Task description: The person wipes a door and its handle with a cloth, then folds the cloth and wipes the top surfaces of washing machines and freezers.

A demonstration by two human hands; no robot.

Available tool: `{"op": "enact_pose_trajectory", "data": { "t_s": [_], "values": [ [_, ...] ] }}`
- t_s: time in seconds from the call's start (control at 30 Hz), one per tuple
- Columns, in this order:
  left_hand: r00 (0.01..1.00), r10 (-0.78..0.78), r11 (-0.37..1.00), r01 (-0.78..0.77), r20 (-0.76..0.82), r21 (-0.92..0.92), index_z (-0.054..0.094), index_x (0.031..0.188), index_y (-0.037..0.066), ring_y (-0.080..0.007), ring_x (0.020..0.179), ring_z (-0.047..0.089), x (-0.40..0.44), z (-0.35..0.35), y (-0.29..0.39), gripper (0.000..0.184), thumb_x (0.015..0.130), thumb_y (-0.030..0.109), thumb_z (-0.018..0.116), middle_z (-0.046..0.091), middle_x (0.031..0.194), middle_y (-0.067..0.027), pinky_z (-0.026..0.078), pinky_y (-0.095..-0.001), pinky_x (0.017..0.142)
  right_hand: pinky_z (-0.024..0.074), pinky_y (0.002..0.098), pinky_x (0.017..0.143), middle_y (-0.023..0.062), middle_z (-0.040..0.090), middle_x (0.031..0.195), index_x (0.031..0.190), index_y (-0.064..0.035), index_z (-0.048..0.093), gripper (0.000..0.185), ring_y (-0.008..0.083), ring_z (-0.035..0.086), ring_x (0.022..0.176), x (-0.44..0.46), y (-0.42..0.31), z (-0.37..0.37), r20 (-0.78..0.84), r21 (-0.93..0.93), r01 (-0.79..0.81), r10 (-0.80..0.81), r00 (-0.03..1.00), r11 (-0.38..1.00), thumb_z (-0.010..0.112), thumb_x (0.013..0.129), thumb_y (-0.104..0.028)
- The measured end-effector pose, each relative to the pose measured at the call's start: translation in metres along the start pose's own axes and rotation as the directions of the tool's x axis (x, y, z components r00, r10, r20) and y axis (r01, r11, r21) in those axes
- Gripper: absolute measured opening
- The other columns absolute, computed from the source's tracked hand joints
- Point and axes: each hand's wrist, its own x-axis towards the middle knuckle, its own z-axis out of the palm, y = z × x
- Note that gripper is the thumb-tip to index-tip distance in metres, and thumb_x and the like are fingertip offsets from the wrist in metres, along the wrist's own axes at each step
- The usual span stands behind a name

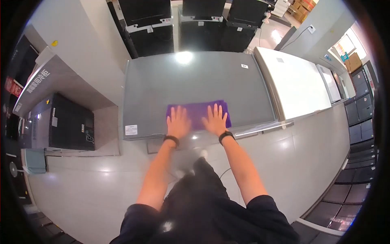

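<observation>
A purple cloth (196, 112) lies spread on the grey top of a chest freezer (162, 81), close to its front edge. My left hand (178, 122) rests on the cloth's left part, fingers apart and slightly blurred. On its right part lies my right hand (216, 119), palm down with fingers spread. Both hands press flat rather than gripping. A dark band circles each wrist. White labels stick to the grey lid at its front left and back right.
To the right stands a white-topped freezer (296, 85). Black appliances (154, 36) line the back. On the left, a dark appliance (71, 122) sits beside a grey pillar (89, 49). Stacked dark units (359, 105) run along the far right. Pale tiled floor (97, 191) lies around me.
</observation>
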Motion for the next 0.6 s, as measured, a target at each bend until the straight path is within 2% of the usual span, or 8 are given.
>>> {"op": "enact_pose_trajectory", "data": {
  "t_s": [0.07, 0.2, 0.3, 0.37, 0.4, 0.43, 0.6],
  "values": [
    [1.000, -0.004, 1.000, 0.005, 0.009, -0.022, 0.024, 0.152, 0.015, -0.0375, 0.148, 0.004, -0.016, -0.001, -0.002, 0.069, 0.095, 0.049, 0.042, 0.011, 0.161, -0.0098, 0.016, -0.0613, 0.113, 0.0067, 0.0657, 0.112, 0.0197, 0.006, 0.160, 0.154, -0.0120, 0.018, 0.077, 0.0406, 0.001, 0.147, -0.014, -0.004, 0.006, 0.018, 0.004, 0.011, -0.011, 1.000, 1.000, 0.040, 0.094, -0.055],
    [0.999, 0.018, 0.999, -0.016, 0.040, -0.042, 0.023, 0.152, 0.015, -0.0370, 0.148, 0.003, -0.025, -0.007, -0.005, 0.070, 0.095, 0.049, 0.042, 0.010, 0.162, -0.0096, 0.015, -0.0615, 0.113, 0.0069, 0.0680, 0.110, 0.0208, 0.006, 0.159, 0.154, -0.0115, 0.017, 0.077, 0.0424, 0.001, 0.146, -0.021, -0.010, 0.005, 0.029, 0.011, -0.003, 0.002, 1.000, 1.000, 0.040, 0.094, -0.055],
    [0.999, 0.049, 0.998, -0.049, 0.004, -0.036, 0.027, 0.151, 0.015, -0.0370, 0.148, 0.005, -0.014, -0.009, -0.010, 0.069, 0.094, 0.049, 0.045, 0.013, 0.161, -0.0103, 0.016, -0.0618, 0.112, 0.0060, 0.0685, 0.110, 0.0218, 0.005, 0.159, 0.154, -0.0108, 0.016, 0.078, 0.0431, 0.000, 0.146, -0.010, -0.017, 0.003, 0.079, -0.019, -0.056, 0.058, 0.995, 0.998, 0.040, 0.094, -0.055],
    [0.998, 0.059, 0.997, -0.060, -0.023, -0.037, 0.028, 0.151, 0.016, -0.0370, 0.148, 0.006, -0.014, -0.008, -0.020, 0.069, 0.093, 0.049, 0.046, 0.014, 0.160, -0.0104, 0.017, -0.0622, 0.112, 0.0065, 0.0699, 0.109, 0.0222, 0.007, 0.159, 0.153, -0.0087, 0.020, 0.076, 0.0439, 0.000, 0.146, 0.000, -0.021, 0.008, 0.008, -0.015, -0.023, 0.023, 1.000, 1.000, 0.039, 0.095, -0.054],
    [0.996, 0.064, 0.997, -0.066, -0.056, -0.030, 0.028, 0.151, 0.016, -0.0370, 0.148, 0.006, -0.006, -0.007, -0.024, 0.069, 0.093, 0.049, 0.046, 0.015, 0.160, -0.0104, 0.017, -0.0625, 0.112, 0.0067, 0.0707, 0.109, 0.0223, 0.008, 0.159, 0.152, -0.0077, 0.022, 0.076, 0.0443, 0.000, 0.146, 0.009, -0.022, 0.011, -0.028, -0.017, -0.006, 0.006, 1.000, 1.000, 0.039, 0.095, -0.054],
    [0.993, 0.070, 0.997, -0.072, -0.093, -0.022, 0.029, 0.151, 0.016, -0.0371, 0.147, 0.007, 0.006, -0.008, -0.028, 0.069, 0.093, 0.049, 0.047, 0.015, 0.160, -0.0104, 0.017, -0.0627, 0.111, 0.0063, 0.0702, 0.109, 0.0222, 0.007, 0.159, 0.153, -0.0082, 0.021, 0.076, 0.0441, 0.000, 0.146, 0.022, -0.025, 0.008, 0.008, -0.014, -0.025, 0.026, 1.000, 1.000, 0.039, 0.095, -0.055],
    [0.999, 0.029, 0.999, -0.030, -0.031, -0.034, 0.027, 0.151, 0.017, -0.0362, 0.148, 0.006, 0.059, -0.028, -0.050, 0.069, 0.093, 0.050, 0.046, 0.014, 0.161, -0.0090, 0.017, -0.0625, 0.112, 0.0049, 0.0699, 0.109, 0.0221, 0.005, 0.159, 0.153, -0.0090, 0.018, 0.077, 0.0439, -0.003, 0.146, 0.083, -0.040, -0.010, 0.095, 0.009, -0.035, 0.035, 0.995, 0.999, 0.039, 0.095, -0.055]
  ]
}}
